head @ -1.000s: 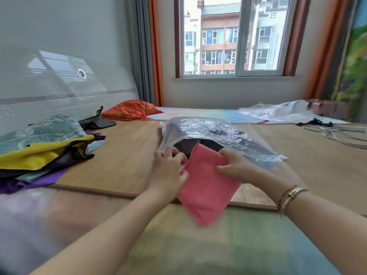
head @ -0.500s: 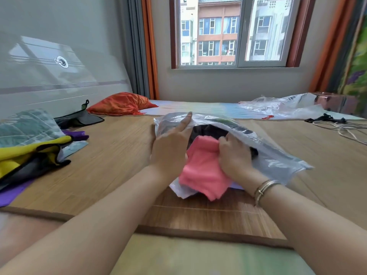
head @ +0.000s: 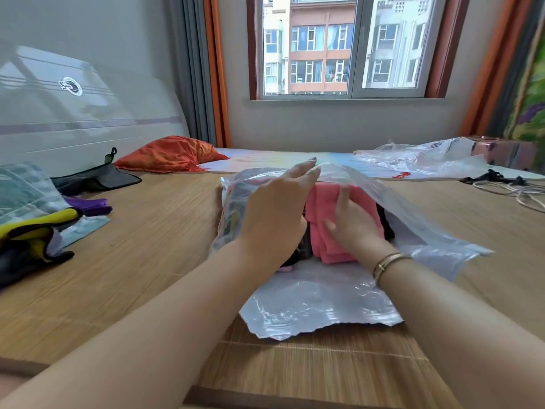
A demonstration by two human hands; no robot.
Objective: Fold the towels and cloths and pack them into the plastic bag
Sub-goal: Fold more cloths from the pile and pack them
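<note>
Bed mat (head: 153, 240) carrying everything. Clear plastic bag (head: 318, 299) lying mid-mat, mouth toward camera, upper flap lifted. Unfolded cloth pile (head: 32, 228) well apart at left edge. Folded pink cloth (head: 327, 208) inside bag, on darker cloths. Left hand (head: 274, 214) flat, fingers straight, propping flap up. Right hand (head: 351, 219) open, fingers pressing pink cloth down.
</note>
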